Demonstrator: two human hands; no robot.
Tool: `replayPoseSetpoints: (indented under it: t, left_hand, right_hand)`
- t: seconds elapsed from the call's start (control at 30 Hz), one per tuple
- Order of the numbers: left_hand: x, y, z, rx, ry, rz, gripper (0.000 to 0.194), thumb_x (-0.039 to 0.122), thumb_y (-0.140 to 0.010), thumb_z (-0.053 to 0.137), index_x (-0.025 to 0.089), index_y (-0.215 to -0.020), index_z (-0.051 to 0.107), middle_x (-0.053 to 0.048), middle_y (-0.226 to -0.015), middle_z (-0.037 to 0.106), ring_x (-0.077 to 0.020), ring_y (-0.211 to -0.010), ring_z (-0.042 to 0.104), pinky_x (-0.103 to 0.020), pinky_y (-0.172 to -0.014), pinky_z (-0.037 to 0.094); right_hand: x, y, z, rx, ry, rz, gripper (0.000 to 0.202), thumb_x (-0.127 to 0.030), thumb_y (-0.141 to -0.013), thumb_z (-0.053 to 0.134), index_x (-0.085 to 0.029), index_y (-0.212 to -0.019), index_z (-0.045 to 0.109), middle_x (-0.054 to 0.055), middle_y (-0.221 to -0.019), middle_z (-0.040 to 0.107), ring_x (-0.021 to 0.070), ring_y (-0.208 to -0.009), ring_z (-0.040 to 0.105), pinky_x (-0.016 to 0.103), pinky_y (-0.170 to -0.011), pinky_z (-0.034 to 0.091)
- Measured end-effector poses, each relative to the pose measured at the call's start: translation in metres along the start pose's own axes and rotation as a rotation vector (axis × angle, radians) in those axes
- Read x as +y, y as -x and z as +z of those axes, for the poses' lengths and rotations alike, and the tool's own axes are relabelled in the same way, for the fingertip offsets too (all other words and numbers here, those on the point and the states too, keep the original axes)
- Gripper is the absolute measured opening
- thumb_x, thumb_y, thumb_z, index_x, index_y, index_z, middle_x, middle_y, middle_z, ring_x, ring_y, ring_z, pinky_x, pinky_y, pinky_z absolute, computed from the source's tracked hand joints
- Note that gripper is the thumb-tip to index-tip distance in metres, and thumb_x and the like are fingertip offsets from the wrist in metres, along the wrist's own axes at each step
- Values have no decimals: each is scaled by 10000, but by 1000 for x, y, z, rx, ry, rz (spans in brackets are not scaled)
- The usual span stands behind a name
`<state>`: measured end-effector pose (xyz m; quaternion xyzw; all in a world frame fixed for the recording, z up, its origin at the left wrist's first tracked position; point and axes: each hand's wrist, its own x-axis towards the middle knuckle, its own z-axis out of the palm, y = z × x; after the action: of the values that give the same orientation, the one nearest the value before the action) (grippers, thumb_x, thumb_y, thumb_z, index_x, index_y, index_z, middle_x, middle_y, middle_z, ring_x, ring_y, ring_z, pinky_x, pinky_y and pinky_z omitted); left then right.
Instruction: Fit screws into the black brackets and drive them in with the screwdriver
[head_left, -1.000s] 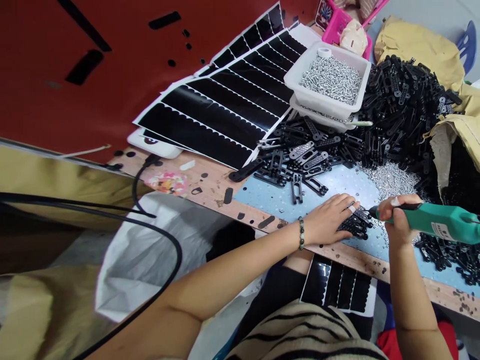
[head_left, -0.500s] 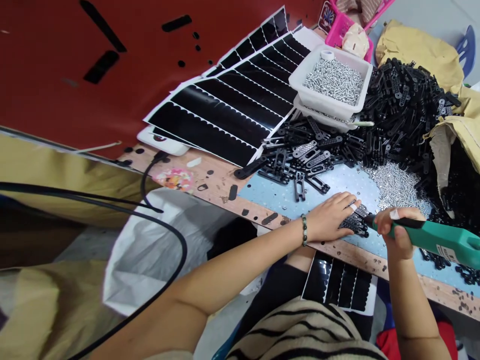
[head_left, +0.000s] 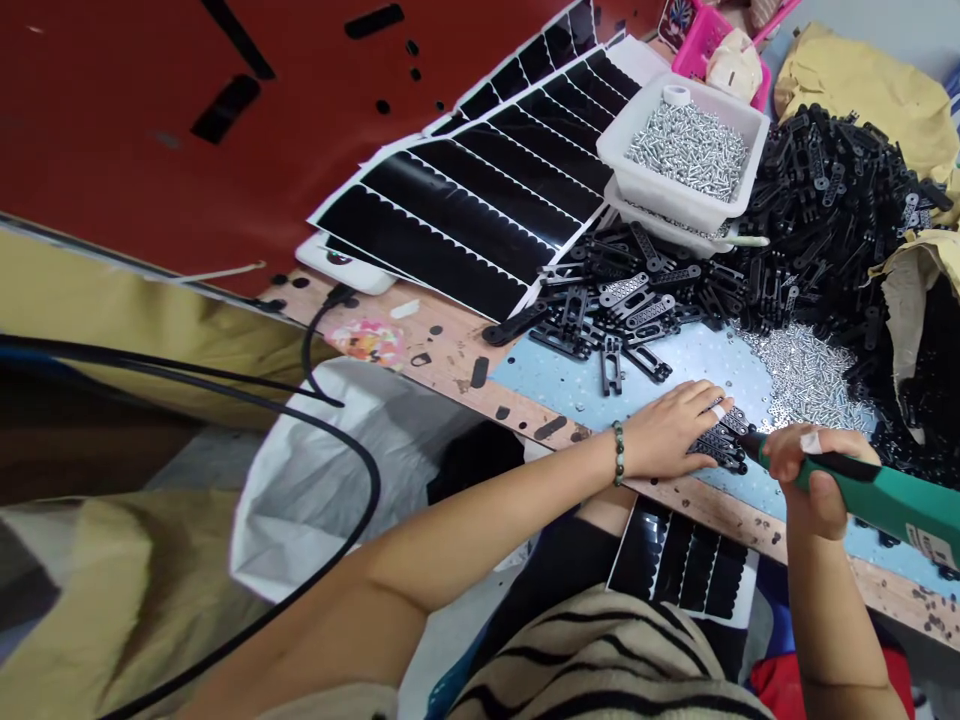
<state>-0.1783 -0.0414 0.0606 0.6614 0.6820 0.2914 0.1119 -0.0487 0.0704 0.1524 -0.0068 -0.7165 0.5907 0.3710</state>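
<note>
Dark-red panelling [head_left: 150, 130] backs a wood-edged table [head_left: 442, 350] topped partly with a speckled light-blue sheet [head_left: 551, 375]. Across its far side sprawls a large heap of black, slotted plastic links [head_left: 810, 190]; beside it lie white backing sheets with scalloped black strips [head_left: 450, 200], their edge near a stacked translucent-white tub [head_left: 667, 185] full of silver screws. If that tub were knocked, screws could spill among the links, since the stack seems hemmed in by loose pieces.

Nearer the person, the right hand [head_left: 817, 470] has its grip closed around a green-bodied, black-nosed power screwdriver [head_left: 892, 505]. Its nose reaches a small cluster of perforated black links [head_left: 727, 445] on the blue sheet, at the table's near edge. The left hand [head_left: 675, 435] lies palm-down on that cluster, thumb on the near side; whether its grip squeezes or only presses, I cannot tell. Should that pressure slacken, turning force could twist the links apart — or the tip, angled from the right, could slip toward the fingertips close by. Whether the tip sits in a screw is too small to tell. Smallest of all, the loose silver screws [head_left: 810, 380] just beyond could stray beneath the cluster and tilt it.
</note>
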Motion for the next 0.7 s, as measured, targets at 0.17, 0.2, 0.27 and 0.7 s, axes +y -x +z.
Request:
replayPoseSetpoints:
  t: [0.17,0.2,0.27,0.7]
  left_hand:
    - [0,0,0,11,24,-5,764,500,-796,642,112,-1393,365,-183,-1408,406,-331,-1358,296,-459,-1134,261]
    - [0,0,0,12,27,1,759,495,-797,640,118,-1394,362,-179,-1405,408,-329,-1356,300,-461,-1133,262]
    - [0,0,0,16,26,11,750,489,-799,634,125,-1394,358,-175,-1399,413,-328,-1349,310,-465,-1131,265]
    - [2,0,-2,-1,-31,4,746,500,-829,614,100,-1400,350,-185,-1417,401,-315,-1356,301,-435,-1138,247]
  right_hand:
    - [4,-3,2,-14,-37,29,102,-298,-847,580,-238,-929,582,-59,-558,536,124,-457,486,314,-533,459]
    - [5,-4,3,-21,-34,34,95,-294,-849,578,-240,-927,577,-62,-556,533,124,-455,490,312,-530,460]
    - [8,-7,4,-33,-25,43,79,-294,-856,569,-247,-920,565,-69,-544,521,126,-439,491,308,-517,464]
    - [-21,2,-4,47,-71,-49,110,-283,-834,578,-207,-910,605,-46,-546,534,125,-435,505,298,-476,465]
